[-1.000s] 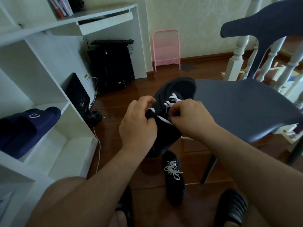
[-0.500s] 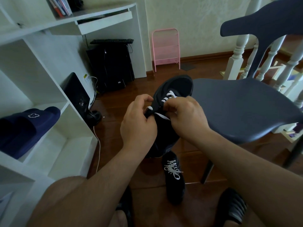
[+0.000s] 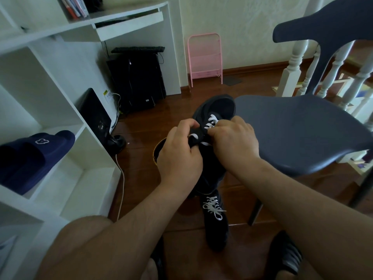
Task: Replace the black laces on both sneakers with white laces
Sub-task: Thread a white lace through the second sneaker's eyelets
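Black sneaker in hand (image 3: 217,107): held up above the wooden floor (image 3: 201,93), toe pointing away, its toe just beside the front left edge of the grey chair seat (image 3: 298,130).
White lace (image 3: 212,120): threaded across the upper eyelets of the held sneaker; a loop shows between the two hands, the rest is hidden under the fingers.
Left hand (image 3: 179,156): grip closed on the near left side of the held sneaker, fingers curled over its edge and thumb on top, beside the lace loop.
Right hand (image 3: 235,138): grip closed at the lacing, fingertips pinching the white lace against the tongue area; exactly which strand cannot be told.
Second sneaker (image 3: 216,223): black, standing on the floor below the hands, toe toward the person, already laced in white with a tied bow (image 3: 214,208).
Round dark object (image 3: 159,148): on the floor behind the left hand, mostly hidden.
Black sandal (image 3: 286,257): on the floor at the lower right, near the second sneaker.
White shelf unit (image 3: 66,110): along the left, with a navy slipper (image 3: 34,158) in one compartment.
Pink rack (image 3: 204,57): against the far wall.
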The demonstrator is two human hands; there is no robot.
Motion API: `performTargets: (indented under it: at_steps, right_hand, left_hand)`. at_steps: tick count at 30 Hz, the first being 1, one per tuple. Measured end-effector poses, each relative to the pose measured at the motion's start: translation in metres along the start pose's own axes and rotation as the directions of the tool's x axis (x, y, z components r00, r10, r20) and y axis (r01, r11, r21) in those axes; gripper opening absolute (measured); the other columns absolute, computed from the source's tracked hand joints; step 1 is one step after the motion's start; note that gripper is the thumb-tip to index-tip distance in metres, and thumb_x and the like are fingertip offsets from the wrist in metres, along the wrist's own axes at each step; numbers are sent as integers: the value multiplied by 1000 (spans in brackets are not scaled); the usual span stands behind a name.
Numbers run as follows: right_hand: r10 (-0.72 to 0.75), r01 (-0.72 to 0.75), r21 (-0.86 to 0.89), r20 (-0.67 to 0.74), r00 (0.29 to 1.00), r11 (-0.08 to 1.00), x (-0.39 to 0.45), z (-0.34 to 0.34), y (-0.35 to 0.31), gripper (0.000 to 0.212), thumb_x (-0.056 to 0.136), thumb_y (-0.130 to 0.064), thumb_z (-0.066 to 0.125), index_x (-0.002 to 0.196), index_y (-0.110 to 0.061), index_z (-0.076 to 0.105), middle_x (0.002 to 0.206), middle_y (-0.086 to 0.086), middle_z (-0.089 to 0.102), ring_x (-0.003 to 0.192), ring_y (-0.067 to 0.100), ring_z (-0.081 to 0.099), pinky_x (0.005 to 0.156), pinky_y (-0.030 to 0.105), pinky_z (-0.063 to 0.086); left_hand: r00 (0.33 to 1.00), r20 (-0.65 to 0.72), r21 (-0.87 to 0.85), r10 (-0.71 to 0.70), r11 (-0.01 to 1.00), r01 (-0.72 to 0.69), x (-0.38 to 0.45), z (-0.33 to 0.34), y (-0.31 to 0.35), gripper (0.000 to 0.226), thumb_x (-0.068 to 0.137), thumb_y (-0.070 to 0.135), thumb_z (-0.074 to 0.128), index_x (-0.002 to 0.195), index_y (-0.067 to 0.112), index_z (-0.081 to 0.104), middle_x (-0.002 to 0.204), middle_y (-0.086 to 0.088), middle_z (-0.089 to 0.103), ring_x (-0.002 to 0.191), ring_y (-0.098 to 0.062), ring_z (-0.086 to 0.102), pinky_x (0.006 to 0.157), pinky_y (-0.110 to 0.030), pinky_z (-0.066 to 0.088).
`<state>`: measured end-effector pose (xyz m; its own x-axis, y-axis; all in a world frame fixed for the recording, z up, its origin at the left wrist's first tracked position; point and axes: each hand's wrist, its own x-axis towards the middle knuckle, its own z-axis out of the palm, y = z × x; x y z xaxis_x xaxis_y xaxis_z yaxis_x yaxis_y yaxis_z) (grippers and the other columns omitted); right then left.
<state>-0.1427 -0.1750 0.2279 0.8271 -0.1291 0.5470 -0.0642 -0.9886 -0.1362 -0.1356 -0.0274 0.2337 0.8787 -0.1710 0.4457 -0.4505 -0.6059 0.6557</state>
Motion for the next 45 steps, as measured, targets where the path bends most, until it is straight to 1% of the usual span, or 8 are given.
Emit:
performTargets:
  at_steps: [8,14,20,25,30,34,36,45]
  right_hand:
    - [193,-250,251,229,954,935,3,-3,-9,16,102,-36,57,96,-32,70,101,-5,60,94,22,37,78,40,33]
    - [145,-263,299,363,921,917,6,-10,-8,26,104,-17,43,102,-30,66,103,-4,51,98,23,34,80,44,30]
    - [185,-280,309,303,935,909,5,-14,-9,32,101,-36,55,70,-29,50,92,-7,54,96,23,43,80,42,31]
    - [138,-196,214,259,956,957,4,-12,-11,20,105,-36,50,87,-28,46,99,-7,43,93,19,36,80,42,31]
    - [242,-353,513,272,931,782,9,-11,-5,28,103,-30,47,75,-30,49,92,-6,52,94,26,51,83,48,47]
    - [286,-290,697,127,950,655,13,-32,-3,20,106,-20,48,88,-24,56,88,-4,60,79,6,55,67,24,43]
    - [260,-237,741,87,962,628,12,-44,-3,17,107,-17,49,93,-21,59,82,-4,64,67,0,54,58,11,40]
    - [51,-205,480,315,948,853,12,-46,5,11,98,-24,68,99,-30,77,90,-17,70,85,-1,63,72,15,47]
  left_hand:
    - [1000,-13,-29,-16,999,15,1,0,3,47,92,13,63,127,42,52,101,16,56,88,-6,55,69,-33,50]
    - [999,-18,-39,-49,998,48,4,-6,-2,51,92,9,62,127,44,49,92,14,53,79,-4,55,63,-27,42]
    - [1000,-5,-53,-20,998,20,2,-6,0,50,92,8,61,127,41,50,90,15,52,81,-4,54,64,-28,40]
    - [1000,5,-58,-9,998,9,3,-5,0,47,93,13,62,128,42,49,93,15,53,82,-4,56,64,-30,44]
    - [992,67,-114,-111,986,118,13,-11,-6,39,95,19,62,125,42,55,89,12,58,76,-8,59,62,-30,48]
    - [954,179,-179,-242,945,273,26,-12,-15,23,96,21,66,105,42,69,86,12,67,74,0,65,56,-18,50]
    - [915,272,-203,-298,912,357,29,-11,-21,18,96,23,69,101,39,73,91,11,73,83,-6,71,68,-29,62]
    - [776,544,-358,-321,747,560,23,-12,-22,20,103,13,64,114,22,78,102,-9,81,96,-29,78,92,-53,62]
